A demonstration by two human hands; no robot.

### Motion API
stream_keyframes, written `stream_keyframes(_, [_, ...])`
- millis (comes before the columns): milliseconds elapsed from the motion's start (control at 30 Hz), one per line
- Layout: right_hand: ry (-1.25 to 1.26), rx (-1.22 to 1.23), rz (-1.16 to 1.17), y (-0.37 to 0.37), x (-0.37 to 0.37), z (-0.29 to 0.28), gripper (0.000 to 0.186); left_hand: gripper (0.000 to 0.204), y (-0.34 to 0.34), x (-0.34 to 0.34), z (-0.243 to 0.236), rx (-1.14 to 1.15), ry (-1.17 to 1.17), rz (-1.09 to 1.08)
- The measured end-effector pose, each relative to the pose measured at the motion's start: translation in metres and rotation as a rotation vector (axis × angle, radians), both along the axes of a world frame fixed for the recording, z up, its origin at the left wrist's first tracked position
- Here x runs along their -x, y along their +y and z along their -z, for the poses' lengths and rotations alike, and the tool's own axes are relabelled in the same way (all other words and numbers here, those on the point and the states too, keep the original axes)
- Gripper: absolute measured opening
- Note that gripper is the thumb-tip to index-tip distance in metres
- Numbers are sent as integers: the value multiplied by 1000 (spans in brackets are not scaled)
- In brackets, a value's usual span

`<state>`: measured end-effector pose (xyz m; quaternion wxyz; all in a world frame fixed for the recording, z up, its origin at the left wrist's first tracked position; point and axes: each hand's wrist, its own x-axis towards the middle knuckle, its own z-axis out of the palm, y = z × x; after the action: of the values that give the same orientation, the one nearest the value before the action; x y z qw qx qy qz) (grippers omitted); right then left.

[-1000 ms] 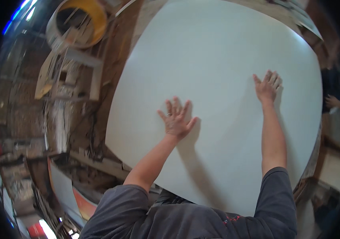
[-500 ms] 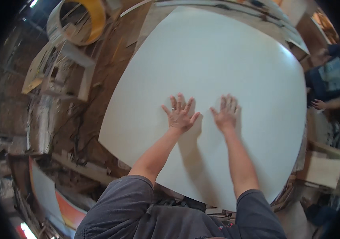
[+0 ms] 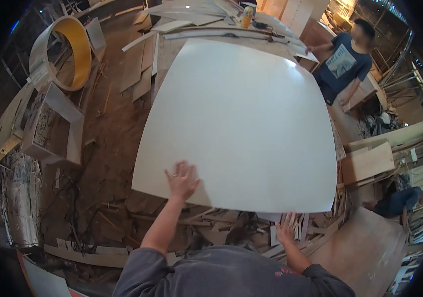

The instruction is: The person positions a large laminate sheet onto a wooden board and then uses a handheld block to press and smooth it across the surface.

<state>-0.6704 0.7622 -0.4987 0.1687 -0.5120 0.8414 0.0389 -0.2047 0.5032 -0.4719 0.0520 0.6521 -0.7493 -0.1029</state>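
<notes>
Right now the left hand [image 3: 182, 179] lies flat with fingers spread on the near left part of a large white board [image 3: 241, 123], palm down on its top face, seemingly to press and steady the sheet so it does not slide. The right hand [image 3: 286, 231] is below the board's near edge, fingers open and loosely spread over a litter of wood scraps [image 3: 251, 230]; it holds nothing that shows, and whether it touches the underside of the board cannot be told. The board takes up the middle of the scene, lying flat and reaching from near the person out to a far workbench [image 3: 221, 22], where long strips and offcuts lie beside a yellow can [image 3: 246, 16]. Being so wide, the sheet seems to need one hand on top and the other free at the edge. At the far right another person [image 3: 345, 59] in a dark blue shirt stands by the board's far right corner with one hand out toward the bench. To the left, on the dirt floor, an open white box frame [image 3: 55, 126] stands on its side, with nothing clearly inside but debris behind it; farther left a round hoop [image 3: 65, 52], yellow inside, leans upright and holds nothing. Plywood sheets [image 3: 370, 163] lie stacked at the right, well apart from both hands.
</notes>
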Motion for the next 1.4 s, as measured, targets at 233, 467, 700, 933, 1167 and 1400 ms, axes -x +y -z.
stream_keyframes(233, [-309,-403,102,156,-75,74,78,76,259,-194,3,37,-200,-613])
stream_keyframes(467, [-865,-690,539,33,-102,-18,56,89,479,-232,78,-1398,559,-858])
stream_keyframes(700, [-1109,-348,-35,-126,-130,-78,43,110,433,-104,54,-1564,1248,-1347])
stream_keyframes(933, [-1224,-163,-311,-222,-243,-155,55,105,405,-88,64,-981,1898,-1403])
stream_keyframes(1167, [-1177,-109,-555,-251,-385,-157,47,88,401,-176,91,-900,1782,-1479])
stream_keyframes(1400, [-781,137,-810,-271,-532,-122,31,72,413,-359,151,-1035,1499,-1406])
